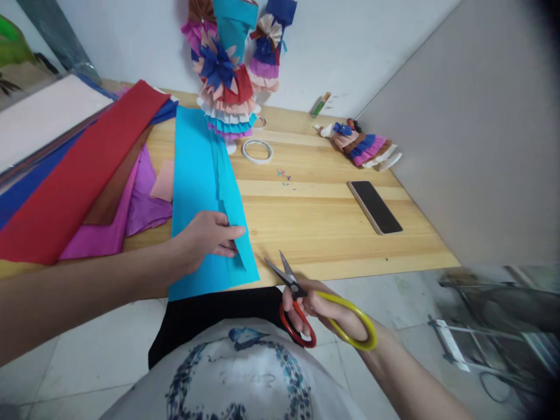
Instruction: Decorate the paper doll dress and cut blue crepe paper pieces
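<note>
A bright blue paper sheet (192,175) lies along the table, reaching its front edge, with a loose strip along its right side. My left hand (212,236) rests over the sheet's lower part, thumb and fingers closed on that strip's edge. Just right of the sheet, beyond the table's front edge, my right hand (310,306) holds scissors (294,287) with one red and one yellow handle. Their blades stand apart, pointing up and left, with nothing between them.
Folded red paper (91,169) and other coloured sheets lie at the left. Behind are ruffled paper dresses (231,87), a tape roll (257,151) and a green tube (321,105). A dressed doll (361,146) and a phone (375,207) lie at the right.
</note>
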### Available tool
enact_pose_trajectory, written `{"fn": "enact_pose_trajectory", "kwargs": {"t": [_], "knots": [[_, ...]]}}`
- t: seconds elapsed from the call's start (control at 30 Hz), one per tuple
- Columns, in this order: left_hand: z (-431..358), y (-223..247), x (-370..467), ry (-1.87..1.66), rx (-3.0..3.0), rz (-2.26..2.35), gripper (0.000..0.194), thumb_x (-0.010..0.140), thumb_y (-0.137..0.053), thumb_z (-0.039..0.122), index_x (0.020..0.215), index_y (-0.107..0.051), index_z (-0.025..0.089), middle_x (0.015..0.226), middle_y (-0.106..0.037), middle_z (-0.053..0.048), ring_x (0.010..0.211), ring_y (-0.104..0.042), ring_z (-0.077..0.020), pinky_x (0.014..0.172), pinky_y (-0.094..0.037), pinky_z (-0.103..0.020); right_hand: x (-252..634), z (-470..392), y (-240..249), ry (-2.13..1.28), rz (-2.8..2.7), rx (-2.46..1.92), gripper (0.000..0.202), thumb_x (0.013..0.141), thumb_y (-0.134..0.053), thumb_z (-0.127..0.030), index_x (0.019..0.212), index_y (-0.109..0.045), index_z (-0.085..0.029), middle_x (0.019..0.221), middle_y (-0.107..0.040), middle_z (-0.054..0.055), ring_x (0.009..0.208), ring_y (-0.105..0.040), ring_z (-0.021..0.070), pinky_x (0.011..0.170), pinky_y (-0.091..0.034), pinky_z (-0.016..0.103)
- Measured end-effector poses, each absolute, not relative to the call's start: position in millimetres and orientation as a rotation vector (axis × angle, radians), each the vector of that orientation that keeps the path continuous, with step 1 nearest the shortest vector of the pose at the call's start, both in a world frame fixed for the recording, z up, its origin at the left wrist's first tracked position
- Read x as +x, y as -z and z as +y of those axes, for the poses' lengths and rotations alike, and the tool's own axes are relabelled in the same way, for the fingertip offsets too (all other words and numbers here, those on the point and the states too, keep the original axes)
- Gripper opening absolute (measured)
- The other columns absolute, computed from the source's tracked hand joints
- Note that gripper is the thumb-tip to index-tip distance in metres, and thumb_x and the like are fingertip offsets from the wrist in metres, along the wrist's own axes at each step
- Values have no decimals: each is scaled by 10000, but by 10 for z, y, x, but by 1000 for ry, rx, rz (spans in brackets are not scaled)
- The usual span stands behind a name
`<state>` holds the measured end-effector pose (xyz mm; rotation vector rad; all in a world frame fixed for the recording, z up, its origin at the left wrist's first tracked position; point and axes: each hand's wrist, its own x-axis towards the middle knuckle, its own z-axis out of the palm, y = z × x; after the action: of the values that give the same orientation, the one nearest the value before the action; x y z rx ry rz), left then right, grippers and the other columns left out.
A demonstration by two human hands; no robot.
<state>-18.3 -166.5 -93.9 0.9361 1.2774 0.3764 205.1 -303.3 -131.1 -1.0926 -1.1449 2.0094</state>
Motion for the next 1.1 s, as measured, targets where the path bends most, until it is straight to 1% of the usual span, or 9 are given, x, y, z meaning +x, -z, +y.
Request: {"fn": "enact_pose_trajectory", "kwargs": {"t": [0.07, 0.27, 0.4, 0.5, 0.63, 0.8, 0.93, 1.03, 1.1], "knots": [[-1631, 944, -166, -335, 975, 1281, 323, 561, -811, 211, 632, -498, 170, 532, -546, 24, 549, -576, -152, 577, -539, -312, 2001, -3063, 1358, -2026, -1158, -1103, 536, 835, -516, -634, 923, -593, -111, 641, -578, 31, 505, -520, 111, 472, -406, 233], [-1693, 1019, -166, -440, 755, 1239, 171, 653, -693, 193, 724, -539, 207, 569, -554, 20, 555, -585, -161, 512, -499, -273, 1959, -3170, 1345, -1980, -1036, -1060, 569, 826, -512, -663, 915, -602, -108, 634, -585, 36, 495, -524, 111, 468, -414, 235], [-1787, 1071, -225, -458, 763, 1248, 289, 593, -761, 226, 808, -568, 212, 638, -586, 11, 622, -609, -175, 538, -505, -277, 1927, -3243, 1348, -2050, -978, -1016, 586, 821, -506, -678, 909, -600, -107, 618, -579, 34, 478, -522, 110, 453, -408, 229], [-1823, 1036, -244, -388, 865, 1228, 370, 510, -804, 197, 783, -555, 181, 732, -622, -2, 671, -621, -176, 598, -537, -296, 1845, -3279, 1430, -2074, -1009, -991, 585, 831, -498, -673, 903, -606, -103, 616, -579, 32, 469, -519, 98, 447, -387, 209], [-1815, 986, -203, -347, 904, 1170, 303, 529, -755, 151, 691, -499, 172, 633, -566, 20, 600, -581, -139, 571, -521, -267, 1738, -3320, 1539, -2103, -977, -975, 581, 817, -518, -676, 899, -611, -108, 624, -591, 31, 486, -520, 96, 461, -396, 206], [-1850, 1001, -135, -494, 690, 1106, 211, 631, -603, 101, 693, -426, 198, 537, -490, 45, 490, -533, -121, 500, -501, -259, 1680, -3378, 1579, -2089, -823, -982, 590, 796, -548, -680, 892, -623, -103, 598, -592, 31, 475, -516, 100, 459, -394, 214], [-1930, 1015, -142, -503, 629, 1157, 221, 638, -610, 84, 728, -438, 190, 512, -445, 69, 443, -508, -110, 511, -509, -269, 1614, -3407, 1599, -2014, -627, -1005, 551, 807, -555, -652, 834, -626, -107, 583, -596, 41, 471, -530, 115, 459, -378, 225], [-1964, 1011, -173, -517, 677, 1186, 262, 645, -666, 124, 793, -460, 190, 572, -497, 57, 502, -557, -133, 557, -531, -302, 1539, -3411, 1600, -2011, -534, -1010, 562, 807, -550, -660, 872, -631, -107, 581, -597, 36, 474, -533, 118, 472, -372, 228], [-1978, 996, -189, -473, 771, 1142, 257, 660, -703, 180, 822, -504, 177, 685, -576, 16, 603, -604, -149, 601, -544, -313, 1486, -3410, 1592, -2004, -507, -999, 559, 801, -557, -663, 871, -633, -114, 574, -595, 28, 476, -528, 114, 480, -370, 226]]}}
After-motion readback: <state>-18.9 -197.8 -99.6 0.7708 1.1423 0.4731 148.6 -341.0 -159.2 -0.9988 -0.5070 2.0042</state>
